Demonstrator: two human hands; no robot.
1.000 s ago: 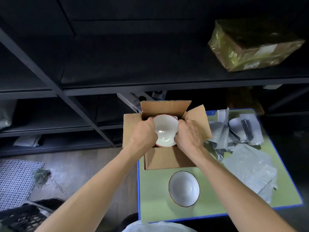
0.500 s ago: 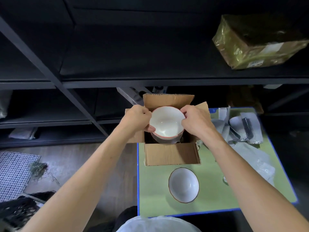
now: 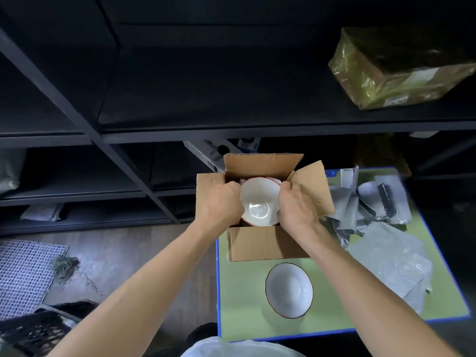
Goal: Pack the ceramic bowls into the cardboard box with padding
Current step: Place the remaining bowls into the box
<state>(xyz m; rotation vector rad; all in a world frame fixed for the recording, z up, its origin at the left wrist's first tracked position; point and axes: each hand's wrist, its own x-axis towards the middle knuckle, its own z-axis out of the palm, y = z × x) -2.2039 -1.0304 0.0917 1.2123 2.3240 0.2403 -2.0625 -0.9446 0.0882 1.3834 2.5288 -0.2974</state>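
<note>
An open cardboard box (image 3: 265, 244) stands on the green table (image 3: 242, 300), its flaps spread. A white ceramic bowl with a reddish rim (image 3: 258, 202) sits inside the box opening. My left hand (image 3: 219, 204) grips its left rim and my right hand (image 3: 296, 207) grips its right rim. Under the bowl a bit of pale padding shows at the far edge. A second white bowl with a brown rim (image 3: 289, 289) rests on the table in front of the box, untouched.
Grey padding sheets and foam wrap (image 3: 386, 253) lie on the table's right side. Dark metal shelving (image 3: 180, 130) stands behind, with a gold-wrapped parcel (image 3: 396, 70) on it. A mesh mat (image 3: 23, 274) lies on the floor at the left.
Both hands held the bowl raised above the box half a second ago; it now sits lower, inside the box opening, still held on both sides.
</note>
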